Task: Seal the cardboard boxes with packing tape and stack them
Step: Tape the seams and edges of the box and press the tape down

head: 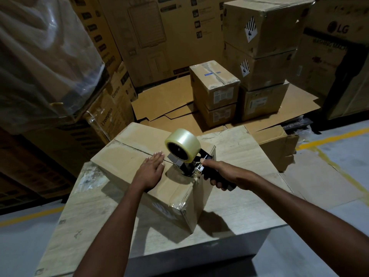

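A: Which step was it?
B: Sealing, early on. The black-handled tape dispenser with its clear roll sat on top of the brown cardboard box, at the near end of the centre seam. The box stood on the pale wooden bench.
A: Hands?
B: Right hand clenched round the handle. Left hand flat, fingers straight, pressing the flap.
A: Orientation?
B: Seam ran away to the far left; handle pointed back at the person. Next, I'd judge: drag along the seam, flaps held down.
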A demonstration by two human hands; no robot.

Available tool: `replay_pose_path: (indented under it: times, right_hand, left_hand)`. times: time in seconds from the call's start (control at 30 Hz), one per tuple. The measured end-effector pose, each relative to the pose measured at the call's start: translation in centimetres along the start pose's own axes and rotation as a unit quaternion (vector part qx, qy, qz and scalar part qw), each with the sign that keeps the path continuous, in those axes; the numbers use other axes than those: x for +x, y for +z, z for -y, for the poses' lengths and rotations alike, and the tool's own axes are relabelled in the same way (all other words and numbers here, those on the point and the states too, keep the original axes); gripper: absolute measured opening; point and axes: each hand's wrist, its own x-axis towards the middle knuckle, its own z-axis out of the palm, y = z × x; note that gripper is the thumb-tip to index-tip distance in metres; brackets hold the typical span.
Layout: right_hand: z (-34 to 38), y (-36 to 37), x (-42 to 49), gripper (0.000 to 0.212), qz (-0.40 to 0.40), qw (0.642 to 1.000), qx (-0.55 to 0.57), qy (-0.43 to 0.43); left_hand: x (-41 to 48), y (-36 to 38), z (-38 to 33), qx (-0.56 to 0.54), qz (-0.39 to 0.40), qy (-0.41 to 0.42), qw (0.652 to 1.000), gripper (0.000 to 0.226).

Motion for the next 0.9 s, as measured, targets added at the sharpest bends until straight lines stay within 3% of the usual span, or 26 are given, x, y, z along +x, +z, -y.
replay_pose_path:
  times: [0.47, 0.9]
  right_hand:
    - [-3.5, -2.3, -4.2, 0.067, -0.035, 0.999, 0.013, -0.003]
    - [-4.0, -1.1, -4.6, 0.070, -0.056, 0.998, 0.015, 0.009]
  left_hand:
    - [0.3, -0.5, 0.2, -0.032, 0.006, -0.016, 0.999, 0.049]
    - [-1.1, -0.1, -1.9, 0.013, 0.037, 0.046, 0.998, 0.055]
